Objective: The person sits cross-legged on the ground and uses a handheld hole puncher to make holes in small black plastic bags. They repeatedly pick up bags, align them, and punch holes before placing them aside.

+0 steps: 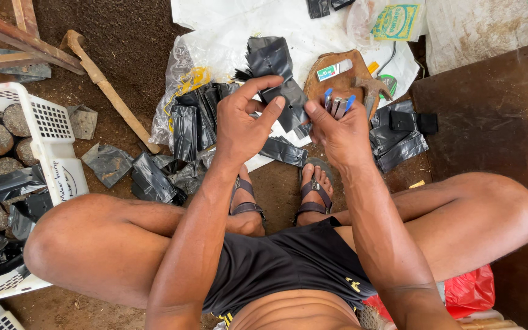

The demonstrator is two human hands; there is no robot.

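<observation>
My left hand (244, 122) pinches a small black plastic bag (285, 101) between thumb and fingers, held above my feet. My right hand (337, 125) grips a small tool with blue handles (337, 105), likely a stapler or punch, right beside the bag's edge. Both hands are close together in the middle of the head view. More black plastic bags (194, 122) lie piled on the ground just beyond my left hand.
A white plastic crate (53, 131) with soil-filled black bags stands at the left. A wooden tool handle (108, 88) lies on the dirt. A round wooden board (343, 76) with a hammer (371, 91), white sheeting (239, 21), and a red bag (469, 290) surround me.
</observation>
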